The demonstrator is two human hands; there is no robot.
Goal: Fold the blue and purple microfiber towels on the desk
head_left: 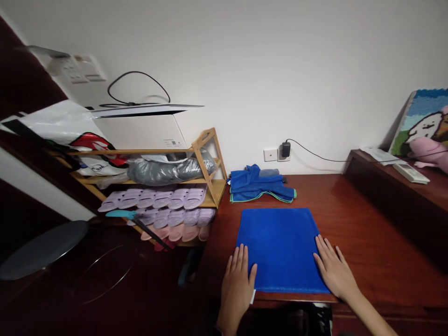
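A blue cloth (282, 247) lies flat and squared on the reddish-brown wooden desk (371, 228), its near edge close to the desk's front. My left hand (238, 277) rests on its left edge, fingers stretched out and pointing away from me. At the right edge, my right hand (332, 268) lies with fingers spread, the fingertips touching the cloth's side. A small white tag (252, 297) sticks out at the near left corner beside my left hand. Behind it sits a loose pile of blue cloths (259, 184), one with green edging.
Left of the desk stands a wooden rack (210, 172) holding several pale purple slippers (161, 198) and a white box (140, 130). A black charger (286, 149) is plugged into the wall. On the raised right ledge are a remote control (411, 172) and a pink plush toy (429, 151).
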